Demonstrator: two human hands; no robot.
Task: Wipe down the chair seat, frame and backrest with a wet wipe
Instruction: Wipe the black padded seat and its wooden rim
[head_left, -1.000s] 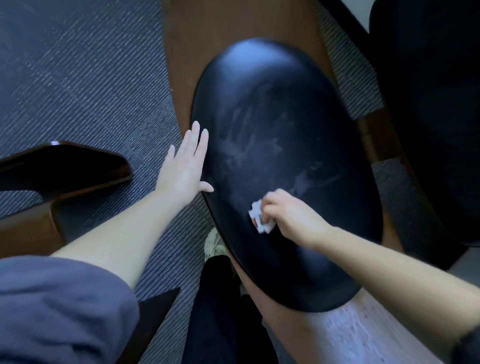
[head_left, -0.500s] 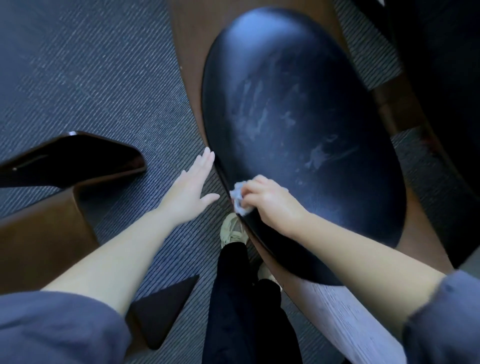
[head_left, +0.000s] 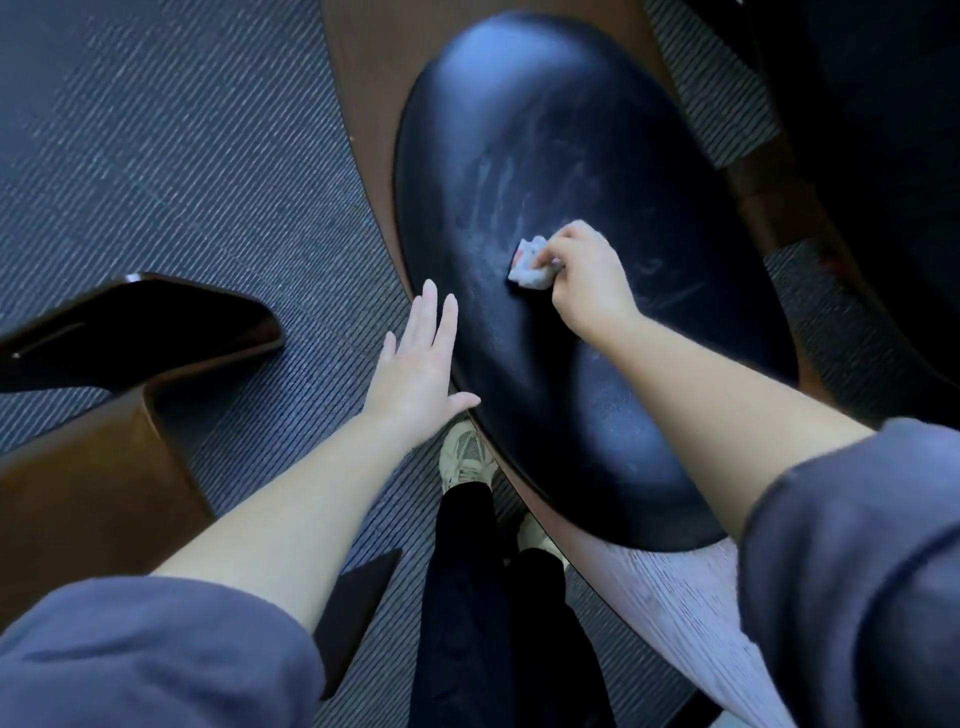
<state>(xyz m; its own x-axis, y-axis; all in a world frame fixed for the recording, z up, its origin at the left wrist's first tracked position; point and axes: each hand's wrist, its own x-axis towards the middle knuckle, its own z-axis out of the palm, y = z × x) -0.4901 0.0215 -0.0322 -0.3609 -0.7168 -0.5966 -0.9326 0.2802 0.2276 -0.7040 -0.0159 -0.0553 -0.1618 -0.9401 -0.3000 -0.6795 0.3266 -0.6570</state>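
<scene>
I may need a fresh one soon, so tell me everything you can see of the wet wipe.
The wet wipe is a small white wad, crumpled rather than spread flat, with a faint reddish spot at its upper edge. The right hand pinches it in curled fingers and presses it on the black seat cushion, amid pale streaks near its middle. Dampness cannot be told.

Most of the wet wipe (head_left: 531, 270) is buried under the curled fingers of the right hand (head_left: 589, 286), with only a crumpled white corner showing. The wooden frame (head_left: 363, 78) runs out past the top and bottom edges, and the right forearm covers part of the seat (head_left: 571, 156). The dark mass (head_left: 883, 156) at upper right is too dim to identify, and the second chair (head_left: 93, 493) is cut by the left edge.
</scene>
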